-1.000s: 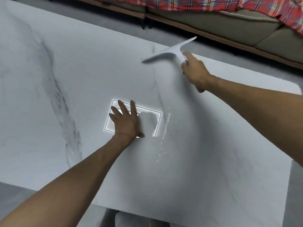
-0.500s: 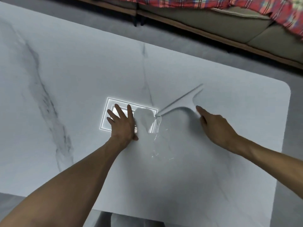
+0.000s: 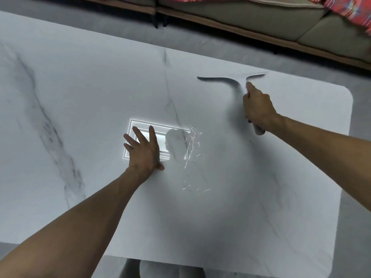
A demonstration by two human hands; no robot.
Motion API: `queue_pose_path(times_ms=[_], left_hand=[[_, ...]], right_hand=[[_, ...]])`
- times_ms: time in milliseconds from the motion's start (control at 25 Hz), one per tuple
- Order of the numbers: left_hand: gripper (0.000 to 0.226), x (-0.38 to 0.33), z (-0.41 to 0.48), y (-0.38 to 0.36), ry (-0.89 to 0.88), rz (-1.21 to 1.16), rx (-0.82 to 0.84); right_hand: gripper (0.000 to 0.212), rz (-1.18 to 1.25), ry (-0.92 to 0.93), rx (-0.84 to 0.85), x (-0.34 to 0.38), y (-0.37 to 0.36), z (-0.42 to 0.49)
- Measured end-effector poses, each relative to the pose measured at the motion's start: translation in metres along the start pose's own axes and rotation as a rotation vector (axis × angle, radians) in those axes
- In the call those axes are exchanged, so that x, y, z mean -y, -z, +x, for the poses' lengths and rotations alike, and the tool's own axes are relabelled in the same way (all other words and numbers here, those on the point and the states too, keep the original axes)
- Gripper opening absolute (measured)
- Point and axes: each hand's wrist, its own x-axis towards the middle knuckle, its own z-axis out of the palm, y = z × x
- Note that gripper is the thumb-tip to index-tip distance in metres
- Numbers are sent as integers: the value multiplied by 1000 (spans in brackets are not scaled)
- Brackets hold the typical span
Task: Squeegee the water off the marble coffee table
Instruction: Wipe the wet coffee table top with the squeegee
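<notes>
The white marble coffee table (image 3: 80, 97) bears a thin, glinting puddle of water (image 3: 192, 149) near its middle. Just left of the water, a left hand (image 3: 143, 151) rests flat on the stone with fingers spread, over a bright rectangular reflection (image 3: 140, 125). Well left of the water runs a broad grey vein (image 3: 50, 125), and a thinner vein (image 3: 170, 97) leads from the water toward the far edge.

The marble coffee table (image 3: 84, 93), white with grey veins, is polished smooth and glossy, mirroring a ceiling light; water (image 3: 192, 145) glints wetly on it; the squeegee (image 3: 220, 79), blurred, looks like smooth pale plastic; sofa cushions (image 3: 251, 21) are matt olive cloth; plaid blanket (image 3: 353, 11), woven fabric.
</notes>
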Motion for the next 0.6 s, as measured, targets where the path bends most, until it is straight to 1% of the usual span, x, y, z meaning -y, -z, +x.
queue_pose_path(times_ms=[200,320,360,400,480,520,600], left_hand=[[141,0,-1,0,4,-2,-10],[142,-2,-4,0,14,12,-20],[141,-2,-5,1,16,11,-19],[139,-1,-6,1,15,11,-19],[130,1,-12,-3,-15,19,-45],[123,0,-18,-8,-35,8,-56],[116,-2,-36,-22,-44,-31,-32]], right_hand=[[50,-83,22,101,-61,-22,-101],[48,-15,-30,219,-81,-20,-139],[47,48,-37,216,-82,-16,-139],[46,109,-34,175,-78,-10,-132],[43,200,-19,44,-60,-1,-97],[41,241,-37,-11,-46,2,-74],[35,358,-141,-49,-13,2,-29]])
